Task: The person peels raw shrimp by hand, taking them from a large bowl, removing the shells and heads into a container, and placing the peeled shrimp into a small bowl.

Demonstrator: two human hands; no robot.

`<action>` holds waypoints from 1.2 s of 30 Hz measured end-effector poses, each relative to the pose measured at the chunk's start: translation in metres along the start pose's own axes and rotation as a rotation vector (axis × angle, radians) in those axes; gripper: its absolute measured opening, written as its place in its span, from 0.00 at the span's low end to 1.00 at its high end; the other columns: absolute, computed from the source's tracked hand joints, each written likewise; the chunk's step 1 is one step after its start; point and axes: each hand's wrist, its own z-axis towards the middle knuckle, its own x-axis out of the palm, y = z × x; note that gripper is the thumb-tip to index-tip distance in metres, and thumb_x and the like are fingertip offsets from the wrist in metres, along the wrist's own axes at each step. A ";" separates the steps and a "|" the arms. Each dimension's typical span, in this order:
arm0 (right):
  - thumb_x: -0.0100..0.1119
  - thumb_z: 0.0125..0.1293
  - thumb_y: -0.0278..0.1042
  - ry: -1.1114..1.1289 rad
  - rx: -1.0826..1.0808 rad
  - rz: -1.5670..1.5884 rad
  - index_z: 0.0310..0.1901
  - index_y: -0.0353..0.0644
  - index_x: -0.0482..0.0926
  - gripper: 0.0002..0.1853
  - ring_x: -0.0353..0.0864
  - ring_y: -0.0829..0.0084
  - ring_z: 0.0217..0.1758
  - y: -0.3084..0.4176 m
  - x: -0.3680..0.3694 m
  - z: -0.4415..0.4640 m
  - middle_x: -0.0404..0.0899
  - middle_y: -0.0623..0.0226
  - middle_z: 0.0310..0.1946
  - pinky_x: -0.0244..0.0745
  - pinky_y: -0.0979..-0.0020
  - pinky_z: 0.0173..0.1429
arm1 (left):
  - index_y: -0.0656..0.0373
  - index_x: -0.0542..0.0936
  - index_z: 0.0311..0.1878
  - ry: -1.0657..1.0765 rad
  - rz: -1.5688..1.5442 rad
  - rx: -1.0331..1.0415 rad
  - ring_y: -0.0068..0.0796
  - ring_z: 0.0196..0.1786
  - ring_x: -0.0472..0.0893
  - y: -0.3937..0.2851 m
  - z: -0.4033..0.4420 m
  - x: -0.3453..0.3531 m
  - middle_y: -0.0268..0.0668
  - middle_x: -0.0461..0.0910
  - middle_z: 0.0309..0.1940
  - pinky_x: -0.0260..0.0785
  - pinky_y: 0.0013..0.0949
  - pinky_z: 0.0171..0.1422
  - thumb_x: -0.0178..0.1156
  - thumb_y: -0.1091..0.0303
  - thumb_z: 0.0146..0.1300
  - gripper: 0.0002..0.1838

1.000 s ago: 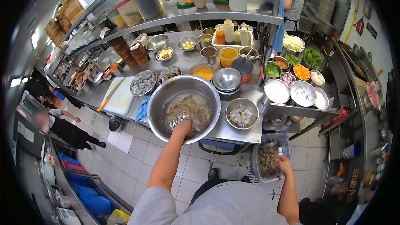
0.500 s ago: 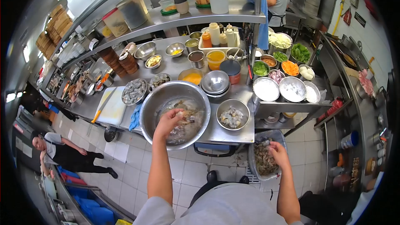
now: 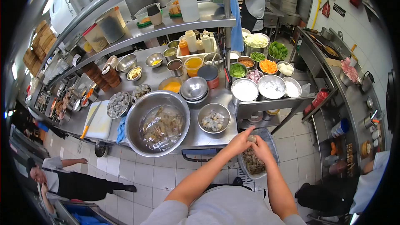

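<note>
My left hand (image 3: 240, 144) and my right hand (image 3: 262, 151) meet at the bin's near-table side, fingers closed on one grey shrimp (image 3: 251, 139) between them. Below them on the floor stands a clear plastic bin (image 3: 273, 145), partly filled with brownish shrimp shells and heads (image 3: 253, 163). To the left, a large steel bowl (image 3: 130, 130) holds whole shrimp in water (image 3: 163, 127). Nearer my hands, a smaller steel bowl (image 3: 227, 116) contains peeled shrimp (image 3: 213, 121). Fingers hide part of the held shrimp.
A white cutting board (image 3: 100, 123) with an orange-handled knife (image 3: 86, 128) lies left, beside a bowl of grey shrimp (image 3: 118, 104). Stacked steel bowls (image 3: 194, 88) stand behind. Bowls of white powder (image 3: 245, 90) sit at right. Co-workers stand at left (image 3: 75, 185), back (image 3: 254, 4) and right (image 3: 333, 196).
My left hand has left the large bowl and moved right with a shrimp, joining my right hand above the bin. The view has shifted to the right.
</note>
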 end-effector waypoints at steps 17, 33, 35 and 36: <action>0.53 0.73 0.44 -0.122 0.091 0.074 0.43 0.37 0.79 0.16 0.78 0.70 0.33 -0.067 -0.012 -0.016 0.80 0.60 0.30 0.72 0.66 0.40 | 0.59 0.78 0.59 -0.141 0.127 0.091 0.52 0.51 0.81 0.017 0.004 0.069 0.51 0.82 0.49 0.73 0.44 0.56 0.58 0.71 0.62 0.21; 0.44 0.69 0.44 -0.264 0.055 -0.326 0.44 0.38 0.77 0.18 0.81 0.43 0.44 -0.037 -0.016 0.017 0.83 0.46 0.38 0.74 0.47 0.49 | 0.63 0.74 0.62 -0.172 0.157 0.161 0.49 0.50 0.83 -0.002 0.026 0.053 0.53 0.81 0.50 0.75 0.43 0.55 0.55 0.72 0.66 0.21; 0.44 0.70 0.43 -0.208 0.036 -0.299 0.43 0.39 0.77 0.17 0.81 0.43 0.44 -0.046 -0.024 0.019 0.83 0.47 0.38 0.74 0.48 0.49 | 0.61 0.73 0.64 -0.056 0.065 0.064 0.40 0.44 0.82 -0.001 0.029 0.044 0.47 0.82 0.48 0.75 0.38 0.50 0.55 0.71 0.68 0.21; 0.44 0.70 0.42 -0.154 0.018 -0.274 0.43 0.39 0.78 0.16 0.81 0.43 0.44 -0.048 -0.027 0.020 0.83 0.48 0.38 0.74 0.48 0.48 | 0.60 0.72 0.66 0.062 -0.027 -0.033 0.30 0.38 0.82 -0.002 0.030 0.037 0.42 0.83 0.46 0.76 0.33 0.45 0.55 0.71 0.69 0.22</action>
